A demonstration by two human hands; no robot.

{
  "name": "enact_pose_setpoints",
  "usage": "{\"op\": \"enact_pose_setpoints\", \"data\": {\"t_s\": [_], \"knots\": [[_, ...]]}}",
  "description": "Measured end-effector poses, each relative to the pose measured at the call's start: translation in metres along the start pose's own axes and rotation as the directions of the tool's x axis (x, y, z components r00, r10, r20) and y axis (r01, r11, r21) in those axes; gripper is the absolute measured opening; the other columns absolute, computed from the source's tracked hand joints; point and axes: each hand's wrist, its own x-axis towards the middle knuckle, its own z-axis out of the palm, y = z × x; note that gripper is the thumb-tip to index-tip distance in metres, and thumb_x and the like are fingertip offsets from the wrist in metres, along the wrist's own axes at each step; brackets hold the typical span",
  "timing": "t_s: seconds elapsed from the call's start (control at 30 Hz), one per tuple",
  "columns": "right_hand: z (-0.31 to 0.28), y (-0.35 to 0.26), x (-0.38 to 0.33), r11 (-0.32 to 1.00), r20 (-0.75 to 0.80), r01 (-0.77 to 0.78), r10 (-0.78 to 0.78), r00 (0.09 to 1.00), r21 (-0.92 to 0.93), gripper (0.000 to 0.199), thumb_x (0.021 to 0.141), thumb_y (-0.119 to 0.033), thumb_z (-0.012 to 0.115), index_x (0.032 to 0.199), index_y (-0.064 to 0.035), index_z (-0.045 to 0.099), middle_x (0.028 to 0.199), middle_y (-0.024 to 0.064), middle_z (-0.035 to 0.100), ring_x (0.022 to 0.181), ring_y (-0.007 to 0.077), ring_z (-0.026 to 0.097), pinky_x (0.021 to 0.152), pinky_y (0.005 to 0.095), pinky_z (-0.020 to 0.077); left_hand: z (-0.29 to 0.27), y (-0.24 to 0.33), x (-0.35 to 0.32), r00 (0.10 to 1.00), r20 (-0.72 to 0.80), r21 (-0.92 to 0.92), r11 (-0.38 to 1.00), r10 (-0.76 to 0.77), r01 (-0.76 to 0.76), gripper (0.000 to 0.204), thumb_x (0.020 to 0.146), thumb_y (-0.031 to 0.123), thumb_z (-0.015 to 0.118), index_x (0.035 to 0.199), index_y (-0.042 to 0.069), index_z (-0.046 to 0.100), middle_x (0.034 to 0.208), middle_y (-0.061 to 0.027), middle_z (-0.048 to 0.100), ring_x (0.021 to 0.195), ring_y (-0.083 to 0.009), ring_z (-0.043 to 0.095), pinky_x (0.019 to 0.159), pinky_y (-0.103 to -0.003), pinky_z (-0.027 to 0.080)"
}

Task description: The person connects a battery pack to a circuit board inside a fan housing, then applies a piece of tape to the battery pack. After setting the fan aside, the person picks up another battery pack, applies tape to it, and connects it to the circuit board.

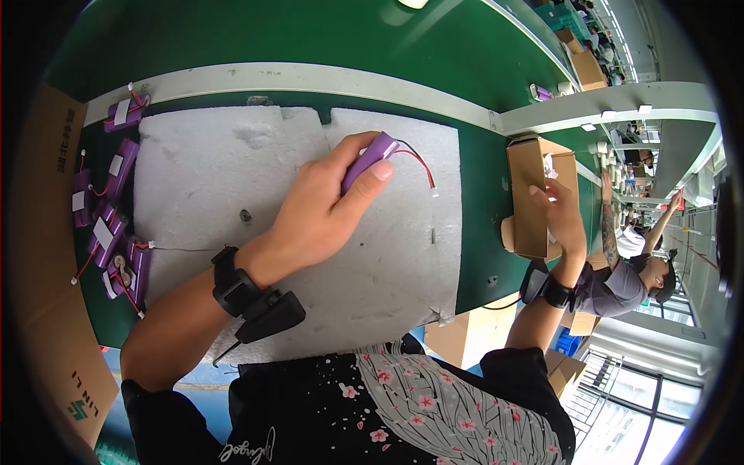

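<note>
Fingers [358,195] on the left hand [306,209] are clamped around a purple battery pack [363,164], which is tilted and held up over the foam sheet [310,310]. The right hand [566,221] is over at the small box [527,221], half curled at its opening, and I can't tell if those fingers are pinching anything.

Everything's on a big green table [310,43], with a pale rail [256,77] running across past the foam. Large cardboard carton [46,232] along the left edge. The foam takes up the middle, kinda scuffed and dented. Just beside it on the right, the small box stands open with some white stuff [550,165] inside. More purple packs [118,174] lie in a loose bunch left of the foam, white labels on several. The held one has thin red and black wires [424,164] curving off its upper end to a tiny white plug [435,192].
</note>
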Motion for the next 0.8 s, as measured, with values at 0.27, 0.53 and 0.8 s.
{"op": "enact_pose_setpoints", "data": {"t_s": [0.27,0.53,0.8], "knots": [[0.017,-0.015,0.003,0.995,0.008,0.073,-0.072,0.997,-0.074,0.026,0.092,-0.022,0.053,0.099,0.0028,0.059,0.079,0.0185,0.062,0.076,0.0279,0.060,0.067,0.0366,0.0456,0.001,0.000,0.000,1.000,-0.003,-0.003,1.000,0.016,-0.016,0.044,0.097,0.036,0.050,0.118,-0.003,0.052,0.068,-0.0090,0.059,0.056,-0.0164,0.055,0.054,-0.030,0.043],[0.029,-0.016,0.005,0.984,-0.126,0.056,-0.078,0.989,-0.167,0.024,0.092,-0.022,0.052,0.091,0.0014,0.057,0.083,0.0254,0.060,0.082,0.0464,0.055,0.069,0.0474,0.0436,0.002,0.000,0.000,1.000,-0.004,-0.005,1.000,0.027,-0.027,0.043,0.096,0.035,0.050,0.118,-0.003,0.052,0.069,-0.0097,0.059,0.056,-0.0174,0.056,0.054,-0.031,0.043],[0.035,-0.021,0.001,0.986,-0.167,0.033,-0.061,0.984,-0.163,0.023,0.092,-0.023,0.052,0.089,0.0001,0.056,0.083,0.0261,0.061,0.082,0.0469,0.056,0.069,0.0508,0.0432,0.001,0.000,0.001,0.999,-0.003,0.010,0.999,0.038,-0.038,0.042,0.096,0.034,0.051,0.117,-0.003,0.052,0.070,-0.0103,0.060,0.057,-0.0179,0.057,0.054,-0.031,0.044]]}}
